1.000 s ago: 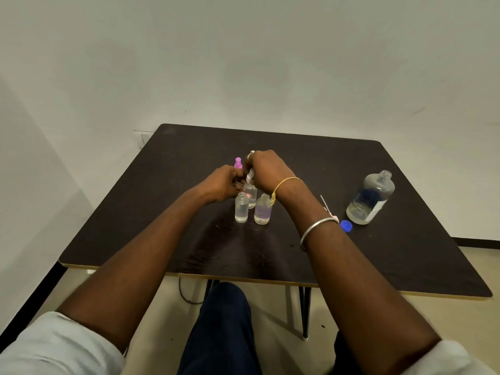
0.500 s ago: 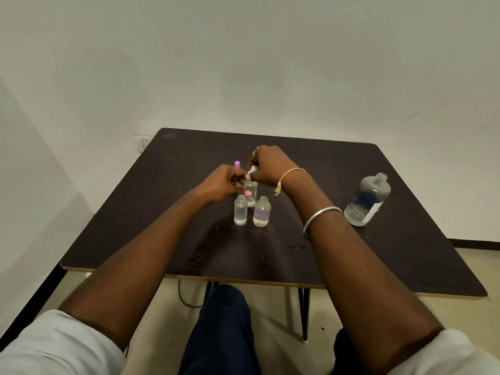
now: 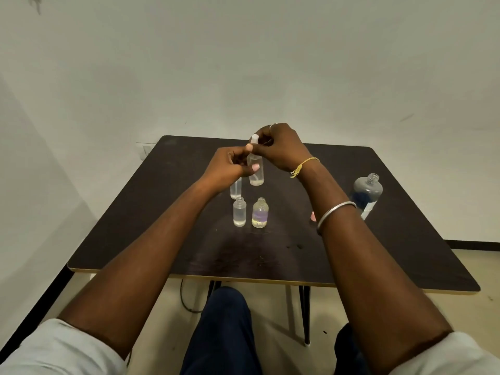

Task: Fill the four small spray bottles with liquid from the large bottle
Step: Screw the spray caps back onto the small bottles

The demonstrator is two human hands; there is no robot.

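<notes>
My left hand (image 3: 230, 166) grips the body of a small clear spray bottle (image 3: 256, 173), lifted above the table. My right hand (image 3: 281, 147) pinches its white spray cap (image 3: 254, 138) at the top. Behind my left hand stands another small bottle (image 3: 235, 189), partly hidden. Two more small bottles stand uncapped in front: a plain one (image 3: 239, 212) and one with a purplish tint (image 3: 260, 213). All hold clear liquid. The large clear bottle (image 3: 366, 193) stands open at the right, partly behind my right forearm.
The dark table (image 3: 162, 212) has a pale front edge. A pink cap (image 3: 313, 216) peeks out beside my right wrist. A few wet spots (image 3: 295, 246) lie on the tabletop. White walls stand behind and to the left.
Both hands have lifted the small bottle off the table, with the white cap on top. The camera has tilted, so the table sits lower in view.
</notes>
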